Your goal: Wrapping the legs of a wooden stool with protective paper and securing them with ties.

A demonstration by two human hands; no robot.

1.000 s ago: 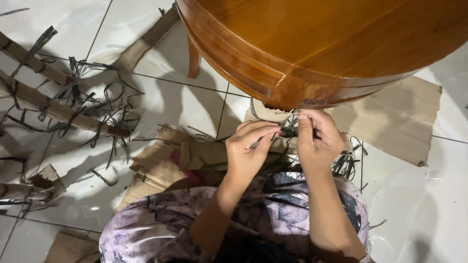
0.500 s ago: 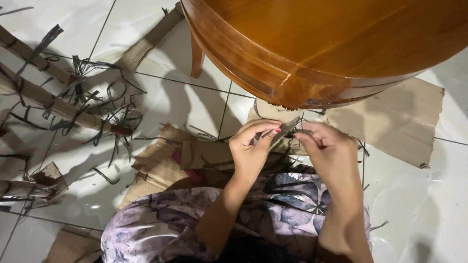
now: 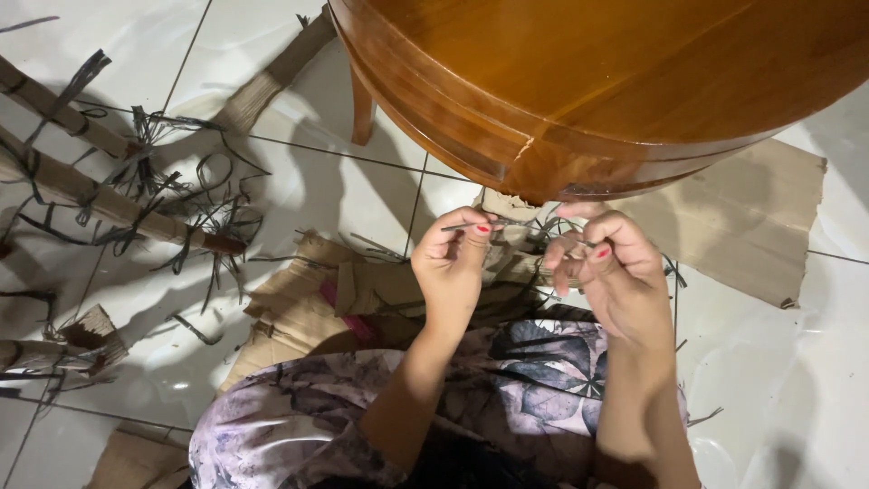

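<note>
My left hand [image 3: 453, 263] and my right hand [image 3: 608, 268] are raised in front of me, just below the rim of a round wooden table [image 3: 579, 91]. Between them runs a thin dark strip [image 3: 520, 225], pinched at each end by thumb and fingers. My left hand holds its left end near the thumb. My right hand grips the right end, where several thin dark strands bunch together. My lap is covered by purple patterned cloth [image 3: 507, 389].
Flattened brown cardboard [image 3: 742, 217] lies on the white tiled floor under the table and in front of me. Cardboard tubes bound with dark strips [image 3: 118, 204] lie at the left, with loose strips scattered around them. A table leg [image 3: 362, 104] stands behind.
My hands have moved apart sideways, drawing the dark strip out between them. The view has shifted slightly.
</note>
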